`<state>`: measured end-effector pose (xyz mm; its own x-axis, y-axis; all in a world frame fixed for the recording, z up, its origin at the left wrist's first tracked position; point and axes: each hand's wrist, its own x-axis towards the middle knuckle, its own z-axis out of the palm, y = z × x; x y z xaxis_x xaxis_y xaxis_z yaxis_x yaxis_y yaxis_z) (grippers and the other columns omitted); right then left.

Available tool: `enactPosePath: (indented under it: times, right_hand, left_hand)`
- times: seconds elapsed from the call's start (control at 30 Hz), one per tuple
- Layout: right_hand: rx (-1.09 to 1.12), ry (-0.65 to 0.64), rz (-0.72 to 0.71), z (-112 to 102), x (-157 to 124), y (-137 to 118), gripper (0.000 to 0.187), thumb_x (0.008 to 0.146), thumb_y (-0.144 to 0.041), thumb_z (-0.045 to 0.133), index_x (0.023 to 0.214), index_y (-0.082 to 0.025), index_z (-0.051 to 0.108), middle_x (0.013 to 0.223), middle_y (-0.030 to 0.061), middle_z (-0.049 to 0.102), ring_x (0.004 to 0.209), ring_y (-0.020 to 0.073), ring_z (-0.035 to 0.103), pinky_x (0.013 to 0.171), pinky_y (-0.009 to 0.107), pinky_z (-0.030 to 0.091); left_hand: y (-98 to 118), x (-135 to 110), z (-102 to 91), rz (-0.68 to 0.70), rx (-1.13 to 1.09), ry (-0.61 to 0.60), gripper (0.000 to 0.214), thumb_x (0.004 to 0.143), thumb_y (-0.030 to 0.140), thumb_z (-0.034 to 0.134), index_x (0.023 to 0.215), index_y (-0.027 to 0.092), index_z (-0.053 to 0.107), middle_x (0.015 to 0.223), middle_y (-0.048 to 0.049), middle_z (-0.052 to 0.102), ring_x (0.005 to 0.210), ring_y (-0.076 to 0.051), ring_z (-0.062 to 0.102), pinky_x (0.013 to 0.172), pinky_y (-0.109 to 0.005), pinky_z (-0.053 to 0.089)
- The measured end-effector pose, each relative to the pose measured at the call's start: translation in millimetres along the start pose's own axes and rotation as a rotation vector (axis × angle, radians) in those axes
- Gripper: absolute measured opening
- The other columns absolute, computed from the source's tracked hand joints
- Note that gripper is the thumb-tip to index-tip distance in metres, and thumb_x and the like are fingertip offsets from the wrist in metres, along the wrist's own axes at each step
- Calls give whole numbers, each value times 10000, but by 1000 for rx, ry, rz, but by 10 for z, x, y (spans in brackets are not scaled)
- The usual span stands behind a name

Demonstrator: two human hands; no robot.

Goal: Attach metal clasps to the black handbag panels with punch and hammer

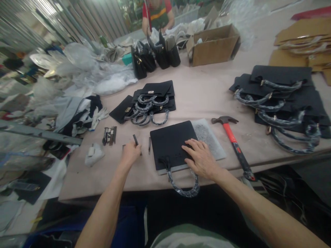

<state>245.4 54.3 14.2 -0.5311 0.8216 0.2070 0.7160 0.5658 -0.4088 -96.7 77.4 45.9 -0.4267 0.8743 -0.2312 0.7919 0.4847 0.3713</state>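
A flat black bag panel [172, 141] with a wrapped handle [182, 187] lies on a grey slab [212, 141] at the table's front edge. My right hand [201, 158] rests flat on the panel's lower right part, fingers spread. My left hand [130, 153] is closed in a pinch on a small dark metal piece [136, 139] to the left of the panel. A thin metal rod [149, 145] lies between the two hands.
A red-handled hammer [234, 143] lies right of the slab. Stacks of black bag panels sit mid-table [152, 100] and at the right [281, 93]. Small hardware [110, 135] and a white scrap [93, 153] lie left. A cardboard box [213, 44], upright bags [155, 57] and another person [157, 15] are at the back.
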Motion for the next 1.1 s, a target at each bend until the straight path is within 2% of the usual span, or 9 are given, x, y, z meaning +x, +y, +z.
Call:
enactPosePath:
  times: [0.1,0.2,0.37,0.5,0.6,0.73,0.8,0.9,1.1]
  right_hand:
    - [-11,1,-7,19,9,-3,482,911,-314,594,1374,-184,606,1476,144,524,1410,343,403,1164,525,280]
    - [-21,19,-22,47,11,9,465,918,-307,578,1363,-177,617,1470,152,529,1400,347,415,1152,535,304]
    - [-42,31,-34,60,20,33,434,934,-305,553,1341,-181,641,1453,162,540,1382,356,431,1140,562,320]
    - [-40,-5,-66,42,20,47,422,936,-308,565,1344,-241,653,1470,149,516,1396,352,415,1132,563,322]
    - [-32,-24,-61,36,11,51,448,919,-312,592,1361,-253,643,1484,145,506,1407,354,401,1140,565,309]
    - [-16,-16,-49,36,-1,38,443,915,-301,596,1353,-251,645,1483,132,511,1407,340,401,1163,551,282]
    - [-11,-11,-43,34,-4,27,443,917,-301,597,1355,-251,641,1478,124,516,1411,333,398,1175,541,270]
    - [-14,-5,-34,32,-7,13,443,918,-311,602,1354,-245,638,1473,122,521,1414,331,395,1182,535,260]
    - [-31,-4,-30,45,-16,6,446,922,-326,599,1358,-237,631,1468,126,522,1413,339,390,1164,532,277]
  left_hand:
    - [-30,-24,-41,-35,386,-7,235,899,317,570,899,131,714,1034,-255,736,1026,-409,705,844,-479,543]
    - [105,-112,56,74,397,100,269,944,322,514,1010,166,723,1119,-207,734,1040,-337,706,873,-411,528]
    - [359,13,233,42,153,-85,207,813,378,681,810,175,719,931,-192,765,1015,-328,715,845,-366,521]
    - [428,216,270,-18,45,-151,204,675,205,728,533,181,584,735,-211,729,946,-389,730,819,-417,531]
    - [394,237,215,-46,-67,-185,219,616,114,711,510,189,535,583,-149,675,855,-377,742,774,-417,555]
    - [314,32,85,-50,-358,-221,146,717,169,664,855,169,616,698,-79,728,790,-261,761,737,-362,597]
    - [325,-140,80,-21,-747,-259,309,747,207,664,1046,193,588,837,-60,762,841,-221,769,802,-368,610]
    - [462,-421,230,36,-1320,-329,393,716,264,745,1070,209,583,917,-56,772,942,-227,764,911,-409,597]
    - [836,-763,721,171,-1223,-324,289,764,343,767,904,175,579,887,-75,776,837,-207,753,785,-339,597]
